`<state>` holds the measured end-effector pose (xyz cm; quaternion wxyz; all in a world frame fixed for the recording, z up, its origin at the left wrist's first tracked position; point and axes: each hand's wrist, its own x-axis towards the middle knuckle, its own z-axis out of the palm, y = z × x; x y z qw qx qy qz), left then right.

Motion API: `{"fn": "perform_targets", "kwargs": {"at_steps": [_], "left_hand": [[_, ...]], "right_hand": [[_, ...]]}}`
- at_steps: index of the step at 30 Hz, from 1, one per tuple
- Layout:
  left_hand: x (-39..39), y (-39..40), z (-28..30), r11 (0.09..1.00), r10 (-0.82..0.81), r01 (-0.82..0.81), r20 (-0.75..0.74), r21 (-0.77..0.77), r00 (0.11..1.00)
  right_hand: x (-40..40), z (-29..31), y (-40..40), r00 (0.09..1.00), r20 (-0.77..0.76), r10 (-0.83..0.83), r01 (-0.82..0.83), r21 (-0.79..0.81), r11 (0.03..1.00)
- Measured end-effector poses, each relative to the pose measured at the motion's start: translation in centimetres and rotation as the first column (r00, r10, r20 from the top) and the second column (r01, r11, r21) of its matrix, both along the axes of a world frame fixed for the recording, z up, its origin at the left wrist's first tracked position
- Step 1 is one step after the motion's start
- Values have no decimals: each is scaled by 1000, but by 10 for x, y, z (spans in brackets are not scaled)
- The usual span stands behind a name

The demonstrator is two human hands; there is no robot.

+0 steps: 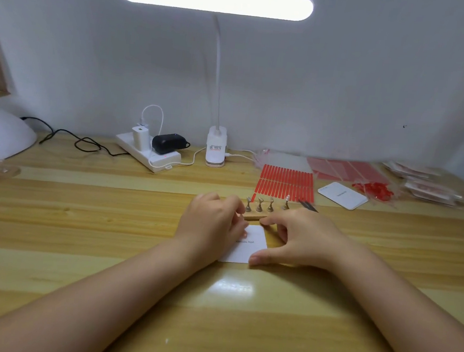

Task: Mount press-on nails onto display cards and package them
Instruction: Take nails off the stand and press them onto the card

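Head view: a wooden table (81,218) seen from above and behind both forearms, with a white wall behind it.
Card: a white display card (250,244) lies flat on the table between the two hands, with a line of small print across it; its left part is hidden under the left hand.
Left hand: the left hand (212,222) is over the card's left edge with fingers curled inward near the card; whether they pinch anything cannot be told.
Right hand: the right hand (301,238) is spread wide, the thumb tip pressed on the card's lower right corner and the forefinger reaching to the wooden base of the nail stand.
Nail stand: a small wooden stand (264,211) with four metal pegs sits just beyond the card; the peg farthest right carries a pale nail tip.
Tweezers: dark tweezers (308,205) lie just right of the stand.
Adhesive strips: a sheet of red strips (286,184) lies behind the stand.
Spare cards: a stack of white cards (342,195) lies to the right, near a bag of red pieces (375,190) and clear packets (426,184).
Lamp: a white clip lamp (216,146) stands at the wall, its bar lit overhead.
Power strip: a white power strip (148,151) with chargers sits left of the lamp.
Far left: a white domed device (1,133) sits at the table's edge.
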<state>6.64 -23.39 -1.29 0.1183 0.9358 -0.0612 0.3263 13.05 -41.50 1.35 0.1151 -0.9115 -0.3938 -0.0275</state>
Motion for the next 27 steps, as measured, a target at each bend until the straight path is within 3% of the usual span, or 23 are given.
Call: {"fn": "perform_targets", "kwargs": {"at_steps": [2, 7, 11, 16, 21, 27], "left_hand": [[0, 0, 0, 998, 13, -15, -29, -58, 999], [5, 6, 2, 926, 14, -82, -183, -368, 983], [2, 6, 6, 857, -57, 16, -64, -516, 996], [-2, 5, 9, 847, -92, 91, 25, -524, 995], [-2, 6, 9, 855, -96, 125, 84, -504, 992], [-4, 6, 10, 901, -136, 193, 170, -389, 976]], "right_hand": [[-1, 0, 0, 1000, -15, -8, 8, 5, 1000], [-3, 0, 1, 993, -112, -35, 41, 58, 997], [-1, -5, 7, 942, -334, -29, 122, 263, 957], [0, -11, 11, 879, -477, 17, 211, 421, 882], [-2, -9, 10, 847, -511, 148, 206, 571, 795], [-13, -2, 15, 775, -615, 147, 284, 547, 788]]}}
